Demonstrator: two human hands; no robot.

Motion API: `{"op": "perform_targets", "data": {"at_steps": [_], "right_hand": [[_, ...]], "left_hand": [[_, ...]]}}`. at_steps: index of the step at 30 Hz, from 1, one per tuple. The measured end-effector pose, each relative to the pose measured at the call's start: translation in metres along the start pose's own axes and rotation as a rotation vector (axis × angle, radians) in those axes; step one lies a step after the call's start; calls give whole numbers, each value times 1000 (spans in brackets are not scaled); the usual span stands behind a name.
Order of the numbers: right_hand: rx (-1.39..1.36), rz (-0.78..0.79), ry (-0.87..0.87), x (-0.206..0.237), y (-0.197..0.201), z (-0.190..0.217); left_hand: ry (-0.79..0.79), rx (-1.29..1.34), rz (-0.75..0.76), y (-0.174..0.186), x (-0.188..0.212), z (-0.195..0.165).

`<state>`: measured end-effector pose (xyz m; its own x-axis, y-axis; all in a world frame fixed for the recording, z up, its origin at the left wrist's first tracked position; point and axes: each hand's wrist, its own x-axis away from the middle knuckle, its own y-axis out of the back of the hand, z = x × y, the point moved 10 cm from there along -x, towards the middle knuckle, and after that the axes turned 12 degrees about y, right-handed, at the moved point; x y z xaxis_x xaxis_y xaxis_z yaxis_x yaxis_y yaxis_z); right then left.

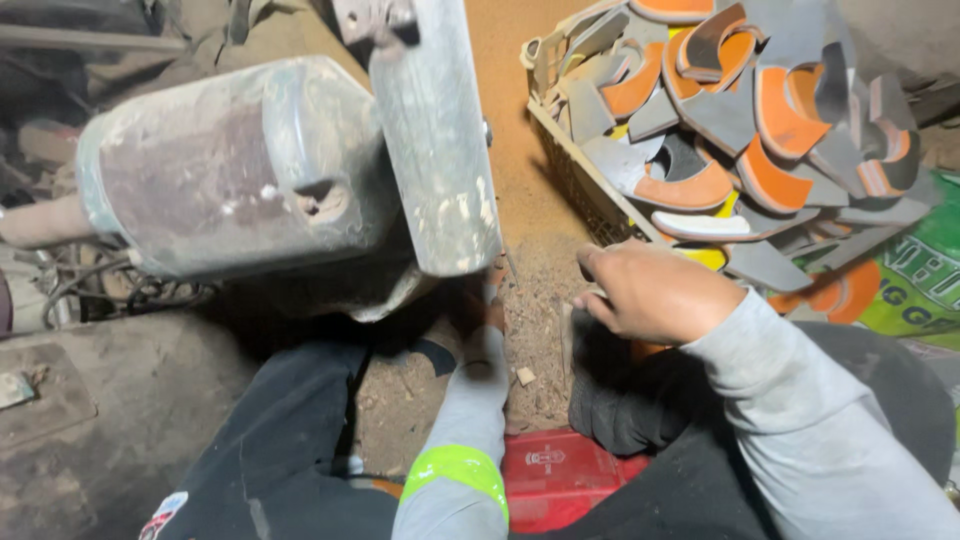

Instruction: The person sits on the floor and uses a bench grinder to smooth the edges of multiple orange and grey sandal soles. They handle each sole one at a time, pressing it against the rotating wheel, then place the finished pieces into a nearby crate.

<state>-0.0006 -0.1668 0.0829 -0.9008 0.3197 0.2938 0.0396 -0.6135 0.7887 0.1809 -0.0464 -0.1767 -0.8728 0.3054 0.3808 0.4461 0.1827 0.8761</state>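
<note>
My right hand is curled, knuckles up, just in front of a plastic basket. It grips a grey and orange sole piece whose thin edge hangs below the fingers. My left hand reaches under the metal guard of a dusty grinding machine. Most of that hand is hidden by the guard, so its fingers cannot be read. The left sleeve is grey with a bright green band.
The basket is heaped with several grey and orange curved sole pieces. A green printed sack lies at the right. Brown dust covers the ground between machine and basket. A red box sits between my knees. Cables lie at left.
</note>
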Motion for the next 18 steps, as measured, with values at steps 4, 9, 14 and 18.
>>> {"op": "perform_targets", "data": {"at_steps": [4, 9, 14, 18], "right_hand": [[7, -26, 2, -8, 3, -3], [39, -92, 51, -19, 13, 9], [27, -88, 26, -18, 9, 15], [8, -112, 10, -18, 9, 8]], "left_hand": [[33, 222, 197, -17, 1, -16], [-90, 654, 434, -23, 7, -51], [101, 632, 404, -22, 5, -52], [413, 851, 552, -44, 17, -59]]}}
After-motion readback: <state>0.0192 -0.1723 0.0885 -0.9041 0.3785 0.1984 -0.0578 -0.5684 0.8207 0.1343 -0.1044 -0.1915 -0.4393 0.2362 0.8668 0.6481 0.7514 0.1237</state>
